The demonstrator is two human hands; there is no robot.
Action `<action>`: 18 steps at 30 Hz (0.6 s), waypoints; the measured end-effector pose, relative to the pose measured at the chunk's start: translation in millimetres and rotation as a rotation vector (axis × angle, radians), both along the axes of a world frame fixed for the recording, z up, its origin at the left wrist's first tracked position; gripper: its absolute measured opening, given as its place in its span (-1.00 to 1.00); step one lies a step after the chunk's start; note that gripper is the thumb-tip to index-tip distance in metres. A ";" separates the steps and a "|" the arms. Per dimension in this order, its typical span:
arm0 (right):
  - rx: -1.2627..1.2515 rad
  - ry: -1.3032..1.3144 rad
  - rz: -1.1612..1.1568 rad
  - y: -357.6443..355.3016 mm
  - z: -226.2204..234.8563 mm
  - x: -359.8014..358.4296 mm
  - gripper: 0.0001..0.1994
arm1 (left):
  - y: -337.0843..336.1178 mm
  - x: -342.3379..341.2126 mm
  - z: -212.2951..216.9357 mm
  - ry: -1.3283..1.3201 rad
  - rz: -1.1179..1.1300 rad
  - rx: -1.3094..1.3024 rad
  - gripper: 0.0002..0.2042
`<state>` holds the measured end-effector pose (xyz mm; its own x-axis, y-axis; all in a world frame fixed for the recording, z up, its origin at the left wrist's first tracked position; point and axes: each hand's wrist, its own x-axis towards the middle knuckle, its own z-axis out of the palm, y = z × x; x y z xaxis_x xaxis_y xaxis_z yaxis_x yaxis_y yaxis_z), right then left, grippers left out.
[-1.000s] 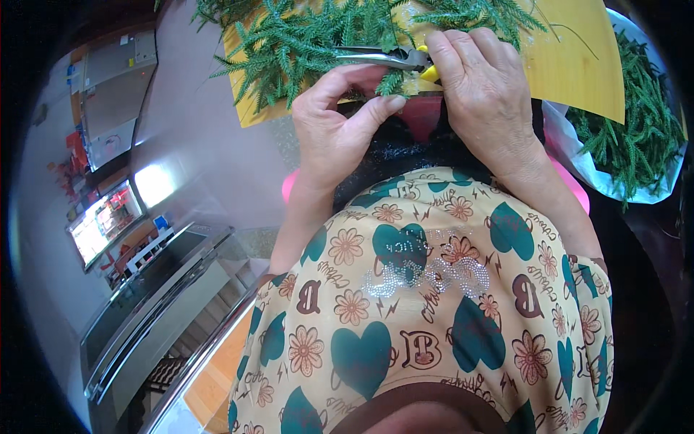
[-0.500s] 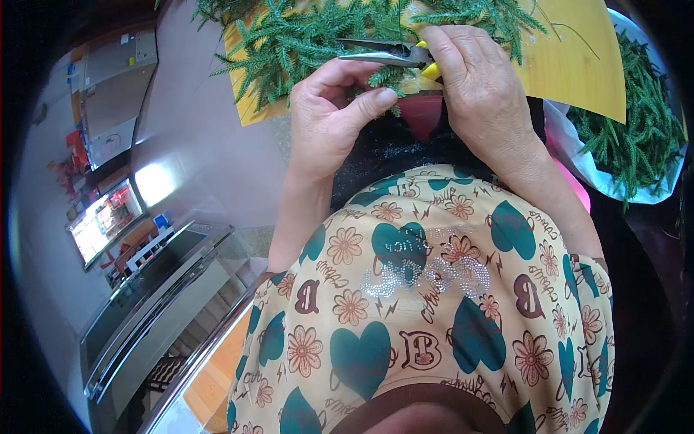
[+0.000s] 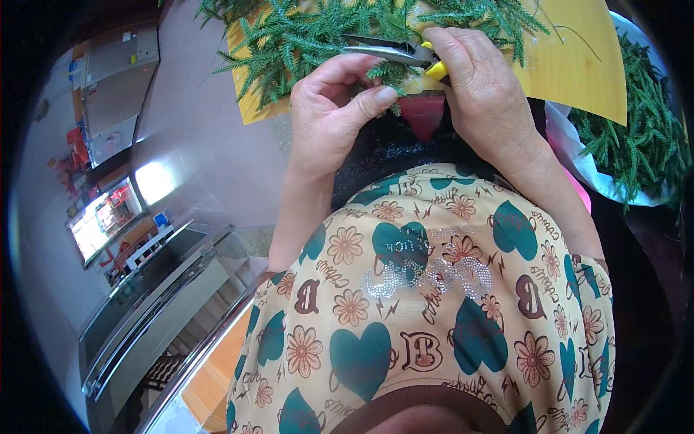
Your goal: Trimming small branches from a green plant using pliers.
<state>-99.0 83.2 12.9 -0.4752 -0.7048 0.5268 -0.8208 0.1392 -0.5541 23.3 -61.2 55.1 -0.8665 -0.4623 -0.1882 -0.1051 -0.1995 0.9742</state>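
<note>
My right hand (image 3: 486, 87) is closed round the yellow and black handles of long-nosed pliers (image 3: 394, 52). Their two long silver jaws point left and stand slightly apart, just above my left fingers. Between thumb and fingers, my left hand (image 3: 332, 108) pinches a small green needled sprig (image 3: 394, 74), which looks like artificial pine. The sprig's tip pokes out below the pliers, beside my thumb. Right behind my hands, a pile of similar green branches (image 3: 289, 54) covers much of a yellow board (image 3: 578, 58). I cannot tell whether the jaws touch the sprig.
At the right, a white-lined container (image 3: 571, 155) is filled with more green branches (image 3: 629, 123). The yellow board's near edge runs just in front of my wrists. A glass-topped counter (image 3: 144, 304) stands to my left, with a bright window (image 3: 105, 220) beyond it.
The pliers have shifted up slightly with my right hand, and their jaws look a little differently angled. My left hand stays nearly still on the sprig.
</note>
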 end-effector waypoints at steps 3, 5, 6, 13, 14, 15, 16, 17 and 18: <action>-0.011 -0.028 -0.006 0.1 -3.4 3.4 -0.45 | -2.5 -0.1 -3.0 0.004 -0.002 0.055 -0.68; -0.016 -0.042 -0.011 1.1 -3.9 3.9 -0.45 | -3.8 -1.4 -4.9 0.007 -0.004 0.084 -0.67; -0.022 -0.059 0.003 1.1 -3.4 3.8 -0.44 | -4.6 -1.7 -4.9 0.010 -0.007 0.122 -0.67; -0.004 -0.010 -0.008 1.0 -2.9 3.6 -0.42 | -5.1 0.3 -9.4 0.017 -0.014 0.144 -0.66; 0.001 0.023 -0.018 1.0 -3.5 3.0 -0.49 | -4.5 1.0 -9.2 0.011 -0.008 0.121 -0.66; 0.007 0.056 -0.028 1.0 -4.1 2.5 -0.55 | -3.8 1.9 -8.8 0.005 -0.002 0.099 -0.66; 0.011 0.089 -0.037 0.6 -4.0 2.0 -0.61 | -3.3 2.8 -7.7 -0.001 0.006 0.075 -0.66; 0.011 0.090 -0.036 0.6 -3.4 2.3 -0.61 | -2.4 2.8 -5.9 0.000 0.007 0.075 -0.66; 0.018 0.062 -0.033 1.1 -2.4 3.2 -0.62 | -1.0 1.8 -2.9 -0.004 0.009 0.061 -0.66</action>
